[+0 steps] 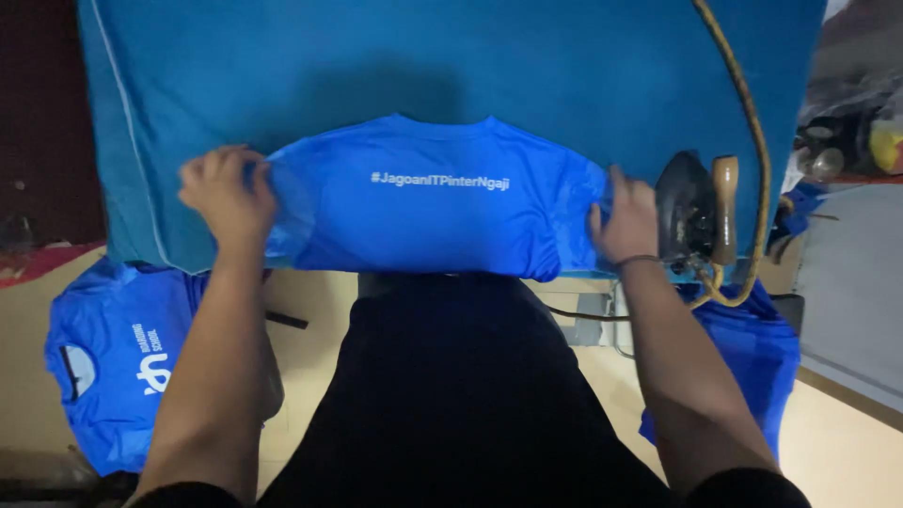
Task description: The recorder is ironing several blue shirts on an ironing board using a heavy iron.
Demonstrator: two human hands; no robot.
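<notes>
A bright blue T-shirt (433,202) with a line of white print lies folded on a teal cloth-covered board (470,66). My left hand (226,196) grips the shirt's left edge, fingers curled over the fabric. My right hand (625,221) holds the shirt's right edge, with a dark band on the wrist. Just right of that hand a dark iron (694,209) with a wooden handle stands on the board.
The iron's braided cord (743,94) runs up across the board. A folded blue shirt (118,362) with a white emblem lies on the floor at the left. More blue cloth (752,357) sits at the right. My dark-clothed lap fills the bottom centre.
</notes>
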